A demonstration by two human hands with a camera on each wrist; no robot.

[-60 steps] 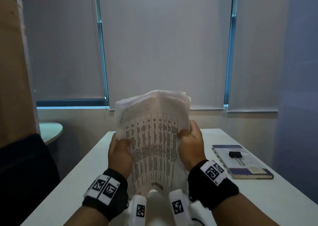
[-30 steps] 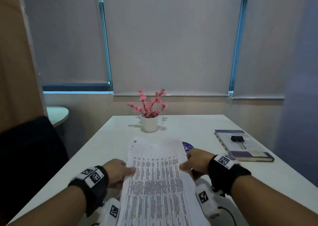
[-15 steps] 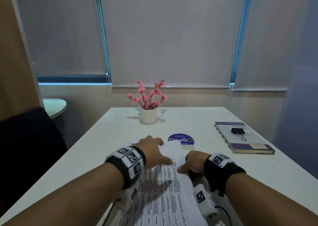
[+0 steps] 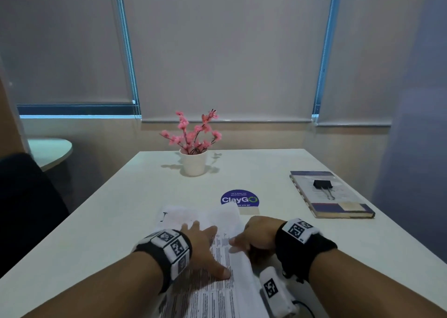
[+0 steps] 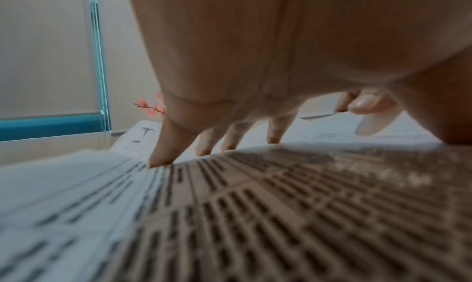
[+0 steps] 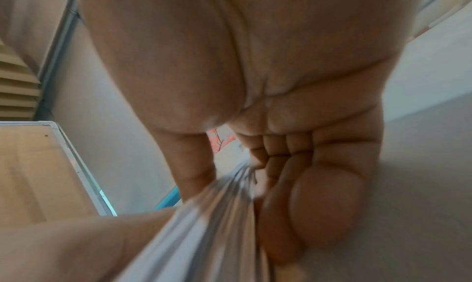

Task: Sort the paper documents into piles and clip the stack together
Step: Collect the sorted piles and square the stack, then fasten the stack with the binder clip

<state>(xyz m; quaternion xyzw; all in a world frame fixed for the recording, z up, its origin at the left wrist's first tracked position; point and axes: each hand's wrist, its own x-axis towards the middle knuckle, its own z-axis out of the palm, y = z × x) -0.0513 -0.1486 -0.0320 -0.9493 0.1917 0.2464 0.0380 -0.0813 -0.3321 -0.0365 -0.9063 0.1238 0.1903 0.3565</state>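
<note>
A stack of printed paper sheets (image 4: 217, 291) lies flat on the white table (image 4: 96, 221) in front of me. My left hand (image 4: 203, 245) lies spread on top of the stack, straight fingers (image 5: 163, 155) pressing the printed page (image 5: 255, 215). My right hand (image 4: 254, 235) holds the stack's right edge, thumb on top and curled fingers (image 6: 327, 205) under the sheets' edges (image 6: 217, 205). A black binder clip (image 4: 323, 185) sits on a notebook (image 4: 331, 196) at the right, away from both hands.
A white pot of pink flowers (image 4: 193, 158) stands at the table's far middle. A round blue ClayGo sticker (image 4: 239, 199) lies just beyond the papers. A dark chair (image 4: 26, 208) stands at the left. Blinds cover the windows behind.
The stack came down from upright in both hands to flat on the table. My left hand moved from its left edge onto the top and slid back towards me.
</note>
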